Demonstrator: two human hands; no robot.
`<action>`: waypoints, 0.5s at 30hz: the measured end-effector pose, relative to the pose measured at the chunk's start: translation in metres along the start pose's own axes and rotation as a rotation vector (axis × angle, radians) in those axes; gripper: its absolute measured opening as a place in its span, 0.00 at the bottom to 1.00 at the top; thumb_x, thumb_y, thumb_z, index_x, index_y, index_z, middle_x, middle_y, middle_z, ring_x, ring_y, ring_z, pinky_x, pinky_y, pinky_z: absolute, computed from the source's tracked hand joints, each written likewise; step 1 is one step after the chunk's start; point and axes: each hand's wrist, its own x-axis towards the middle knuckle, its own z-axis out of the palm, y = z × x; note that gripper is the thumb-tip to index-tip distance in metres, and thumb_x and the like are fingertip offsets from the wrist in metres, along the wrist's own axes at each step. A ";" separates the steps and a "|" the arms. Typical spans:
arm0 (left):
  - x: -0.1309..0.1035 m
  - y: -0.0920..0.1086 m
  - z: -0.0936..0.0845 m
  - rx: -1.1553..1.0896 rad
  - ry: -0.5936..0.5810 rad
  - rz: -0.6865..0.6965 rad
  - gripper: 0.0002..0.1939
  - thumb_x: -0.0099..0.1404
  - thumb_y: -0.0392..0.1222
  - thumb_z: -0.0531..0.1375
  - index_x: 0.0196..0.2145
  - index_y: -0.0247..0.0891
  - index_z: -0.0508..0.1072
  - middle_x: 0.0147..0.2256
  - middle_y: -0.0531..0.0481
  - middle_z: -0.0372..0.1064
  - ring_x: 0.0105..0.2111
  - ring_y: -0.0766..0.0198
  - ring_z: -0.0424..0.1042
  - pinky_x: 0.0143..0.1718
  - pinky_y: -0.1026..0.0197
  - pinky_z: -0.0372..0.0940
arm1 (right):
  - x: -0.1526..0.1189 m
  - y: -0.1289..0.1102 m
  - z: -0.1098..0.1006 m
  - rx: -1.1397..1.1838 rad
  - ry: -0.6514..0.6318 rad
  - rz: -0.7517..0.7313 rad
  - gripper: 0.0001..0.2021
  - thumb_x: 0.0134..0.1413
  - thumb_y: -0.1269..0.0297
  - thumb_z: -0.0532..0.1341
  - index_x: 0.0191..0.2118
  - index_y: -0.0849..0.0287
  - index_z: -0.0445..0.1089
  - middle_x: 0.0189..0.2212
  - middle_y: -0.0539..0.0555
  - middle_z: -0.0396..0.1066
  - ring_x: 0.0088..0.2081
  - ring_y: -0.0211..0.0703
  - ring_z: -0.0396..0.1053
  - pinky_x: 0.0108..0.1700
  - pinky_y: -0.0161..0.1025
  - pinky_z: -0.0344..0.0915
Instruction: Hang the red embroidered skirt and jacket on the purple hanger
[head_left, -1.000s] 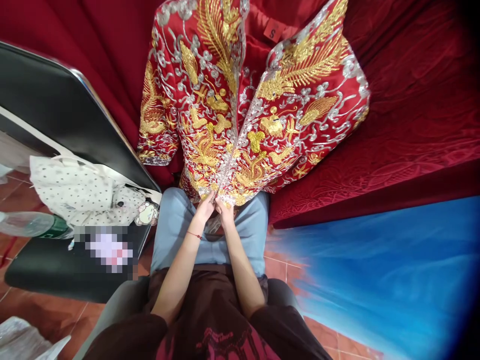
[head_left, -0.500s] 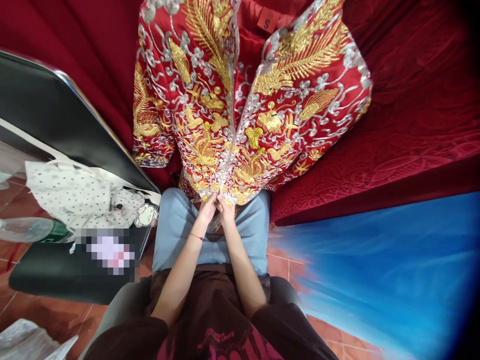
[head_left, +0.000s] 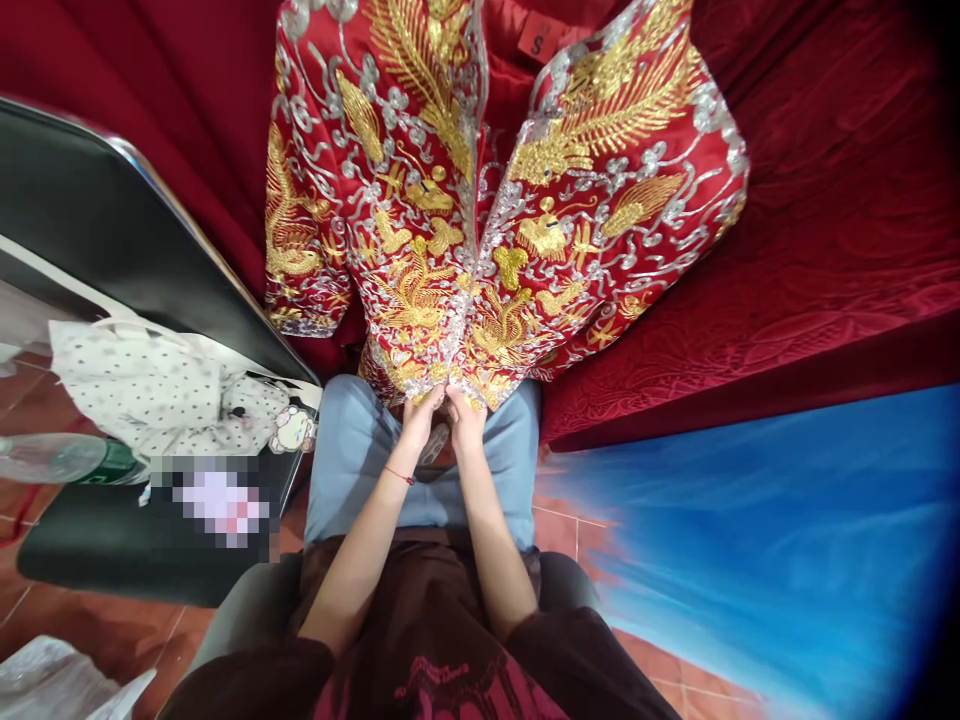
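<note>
A red jacket [head_left: 420, 250] with gold and silver embroidery is spread over red cloth in front of me, its lower edge reaching my lap. Its collar is parted at the top, where a red label marked S shows. My left hand [head_left: 421, 412] pinches the bottom hem beside the front opening, thumb on top. Just to the right of it, my right hand [head_left: 466, 412] grips the hem on the other side of the opening. The fingers beneath the fabric are hidden.
On my left stands a black chair [head_left: 112, 560] bearing a white dotted bag [head_left: 165, 390], a clear bottle [head_left: 67, 458] and a blurred-out item. Dark red cloth [head_left: 825, 230] drapes behind and to the right. Blue fabric [head_left: 787, 530] hangs at the lower right, above a tiled floor.
My hands have moved slightly apart, from nearly touching to a small gap between them. The jacket's front edges have shifted a little to the right.
</note>
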 end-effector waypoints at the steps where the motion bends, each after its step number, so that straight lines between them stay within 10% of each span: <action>1: 0.000 0.001 0.000 0.010 0.002 0.002 0.25 0.47 0.42 0.75 0.45 0.41 0.79 0.44 0.48 0.79 0.50 0.56 0.75 0.59 0.53 0.63 | 0.000 -0.001 0.001 0.002 0.001 0.009 0.20 0.37 0.57 0.73 0.27 0.55 0.59 0.17 0.39 0.54 0.19 0.29 0.51 0.20 0.32 0.48; 15: 0.012 0.010 -0.012 0.203 0.066 0.049 0.21 0.49 0.35 0.74 0.42 0.37 0.79 0.47 0.46 0.78 0.54 0.52 0.73 0.60 0.53 0.64 | 0.003 -0.012 0.001 0.071 -0.111 0.366 0.15 0.47 0.61 0.68 0.24 0.55 0.60 0.12 0.36 0.42 0.15 0.28 0.38 0.19 0.32 0.43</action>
